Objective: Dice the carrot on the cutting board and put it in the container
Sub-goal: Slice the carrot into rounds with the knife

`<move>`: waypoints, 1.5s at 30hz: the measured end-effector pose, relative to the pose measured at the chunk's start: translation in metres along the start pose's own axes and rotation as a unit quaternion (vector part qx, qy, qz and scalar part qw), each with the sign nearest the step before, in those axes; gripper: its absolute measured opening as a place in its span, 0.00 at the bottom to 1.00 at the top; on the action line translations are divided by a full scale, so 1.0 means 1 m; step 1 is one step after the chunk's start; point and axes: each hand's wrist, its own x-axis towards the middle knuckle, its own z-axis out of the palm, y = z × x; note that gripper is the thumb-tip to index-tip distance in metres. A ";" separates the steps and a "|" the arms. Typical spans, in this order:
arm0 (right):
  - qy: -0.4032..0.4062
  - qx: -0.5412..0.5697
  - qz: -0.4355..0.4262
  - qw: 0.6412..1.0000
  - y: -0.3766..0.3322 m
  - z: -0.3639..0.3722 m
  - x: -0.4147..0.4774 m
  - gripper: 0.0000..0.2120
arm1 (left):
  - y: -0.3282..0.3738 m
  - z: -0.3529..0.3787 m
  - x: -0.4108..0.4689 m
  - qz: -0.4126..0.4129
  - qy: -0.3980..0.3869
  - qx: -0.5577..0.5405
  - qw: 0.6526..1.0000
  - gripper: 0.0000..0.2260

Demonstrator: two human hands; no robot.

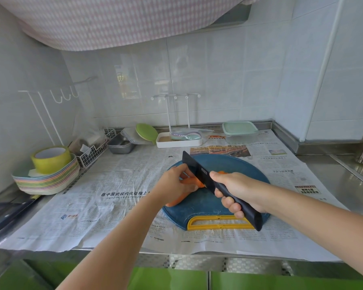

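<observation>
The tapered orange carrot (175,201) is pinned at nine o'clock on the round blue plastic cutting board (235,164) by the left hand (174,182), fingers curled over it, presumably against rolling. The matte black knife (197,167) is clenched by its handle in the right hand (239,189), blade across the carrot. The clear, mint-lidded container (239,131) is seen at one o'clock, well apart.

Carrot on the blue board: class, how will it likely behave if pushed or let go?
The carrot looks round and tapered, so it would probably roll on the flat cutting board; the left hand grips it. It lies straight under the knife, so likely stiff, not floppy.
</observation>
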 end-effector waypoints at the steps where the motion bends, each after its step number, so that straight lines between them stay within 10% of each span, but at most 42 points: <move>1: -0.002 0.006 0.002 1.000 0.000 0.000 0.000 0.24 | 0.000 0.000 0.000 -0.001 0.000 -0.001 1.000 0.11; 45: -0.028 0.058 0.066 0.996 -0.001 0.013 0.028 0.25 | -0.017 0.002 0.014 0.018 -0.003 -0.051 0.999 0.11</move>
